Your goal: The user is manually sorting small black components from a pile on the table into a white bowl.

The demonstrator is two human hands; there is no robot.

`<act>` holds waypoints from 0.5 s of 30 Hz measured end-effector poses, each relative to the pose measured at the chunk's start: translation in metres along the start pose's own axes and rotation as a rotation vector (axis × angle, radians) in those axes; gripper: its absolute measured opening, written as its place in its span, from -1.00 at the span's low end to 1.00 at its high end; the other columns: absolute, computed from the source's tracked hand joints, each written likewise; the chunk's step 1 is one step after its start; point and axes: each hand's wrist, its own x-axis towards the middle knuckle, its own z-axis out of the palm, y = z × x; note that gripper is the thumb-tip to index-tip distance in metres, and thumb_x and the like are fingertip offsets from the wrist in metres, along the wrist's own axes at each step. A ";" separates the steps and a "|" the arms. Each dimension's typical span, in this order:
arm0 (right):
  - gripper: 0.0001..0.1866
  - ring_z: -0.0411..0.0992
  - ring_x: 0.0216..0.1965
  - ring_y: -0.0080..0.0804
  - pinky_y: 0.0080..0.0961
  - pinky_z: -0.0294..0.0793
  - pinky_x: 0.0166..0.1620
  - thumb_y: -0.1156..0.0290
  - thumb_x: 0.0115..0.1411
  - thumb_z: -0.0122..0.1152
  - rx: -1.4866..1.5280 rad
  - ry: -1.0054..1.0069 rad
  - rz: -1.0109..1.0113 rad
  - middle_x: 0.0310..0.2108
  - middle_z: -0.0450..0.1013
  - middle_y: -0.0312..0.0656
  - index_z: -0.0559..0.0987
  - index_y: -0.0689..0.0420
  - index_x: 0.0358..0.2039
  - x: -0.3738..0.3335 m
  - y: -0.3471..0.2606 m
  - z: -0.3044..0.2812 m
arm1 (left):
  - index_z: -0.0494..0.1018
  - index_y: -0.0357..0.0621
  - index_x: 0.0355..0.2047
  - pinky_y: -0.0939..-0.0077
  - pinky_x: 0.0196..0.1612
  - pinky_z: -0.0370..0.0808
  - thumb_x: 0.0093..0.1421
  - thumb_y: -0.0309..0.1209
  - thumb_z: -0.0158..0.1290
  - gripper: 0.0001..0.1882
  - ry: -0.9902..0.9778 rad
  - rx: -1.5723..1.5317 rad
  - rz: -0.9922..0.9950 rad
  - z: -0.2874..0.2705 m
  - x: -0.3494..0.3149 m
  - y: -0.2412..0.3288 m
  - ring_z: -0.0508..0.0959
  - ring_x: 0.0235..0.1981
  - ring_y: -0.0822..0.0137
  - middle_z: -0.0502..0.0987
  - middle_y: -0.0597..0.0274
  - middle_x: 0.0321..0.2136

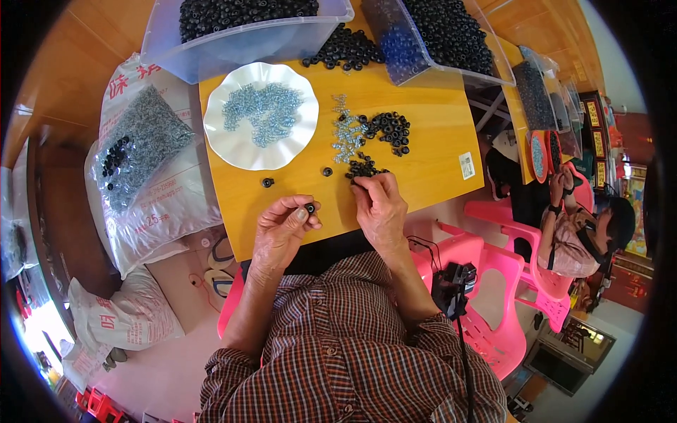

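Note:
Between the thumb and fingers of my left hand (285, 225) is a small round black plastic part (309, 209) with a hole in it. My right hand (381, 208) is closed in a pinch, its fingertips at the near edge of a pile of small black parts (365, 168). What the right fingertips grip, if anything, is hidden. Just beyond lie small clear bluish pieces (347, 137) and a pile of black ring-shaped parts (392, 130). Two black parts lie apart on the yellow table (430, 166), one of them a black piece (267, 182) near the plate.
A white scalloped plate (215, 144) holds clear bluish pieces. Two clear bins, a left bin (247, 53) and a right bin (405, 60), hold black parts at the back. White sacks (162, 211) stand at left. A pink chair (493, 296) and another person (575, 240) are at right.

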 end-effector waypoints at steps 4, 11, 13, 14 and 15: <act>-0.83 0.44 -0.58 -0.31 -0.49 0.43 -0.54 0.61 -0.06 0.31 0.036 0.001 0.007 -0.47 0.39 -0.18 0.55 0.15 -0.41 -0.001 0.001 0.001 | 0.45 -0.31 -0.14 0.45 -0.21 0.50 0.22 -0.53 0.00 -0.79 -0.002 -0.008 -0.003 0.000 0.000 0.000 0.50 -0.36 0.35 0.51 0.03 -0.24; -0.85 0.42 -0.60 -0.33 -0.48 0.41 -0.55 0.58 -0.04 0.31 -0.030 -0.014 -0.004 -0.46 0.37 -0.21 0.56 0.11 -0.42 0.008 -0.008 0.008 | 0.45 -0.31 -0.13 0.44 -0.20 0.49 0.22 -0.54 -0.01 -0.79 0.001 0.001 0.006 -0.003 -0.001 0.000 0.49 -0.35 0.34 0.51 0.04 -0.24; -0.86 0.42 -0.60 -0.32 -0.47 0.41 -0.55 0.57 -0.04 0.31 -0.047 -0.018 -0.011 -0.46 0.37 -0.21 0.56 0.11 -0.43 0.010 -0.008 0.009 | 0.45 -0.31 -0.13 0.43 -0.20 0.49 0.22 -0.54 -0.01 -0.79 -0.007 -0.005 0.005 -0.002 0.000 0.000 0.49 -0.35 0.34 0.51 0.04 -0.24; -0.88 0.42 -0.60 -0.32 -0.46 0.41 -0.55 0.56 -0.03 0.30 -0.061 -0.022 -0.016 -0.46 0.37 -0.21 0.56 0.11 -0.44 0.011 -0.008 0.009 | 0.45 -0.30 -0.12 0.43 -0.20 0.49 0.22 -0.54 -0.01 -0.78 -0.014 -0.008 0.004 -0.002 0.000 0.000 0.49 -0.35 0.34 0.51 0.04 -0.24; -0.88 0.42 -0.60 -0.32 -0.46 0.41 -0.55 0.56 -0.03 0.30 -0.056 -0.026 -0.018 -0.46 0.37 -0.21 0.56 0.11 -0.44 0.011 -0.009 0.010 | 0.45 -0.30 -0.12 0.43 -0.20 0.49 0.22 -0.54 -0.01 -0.78 -0.008 -0.007 0.007 -0.003 0.000 0.000 0.49 -0.35 0.34 0.51 0.04 -0.24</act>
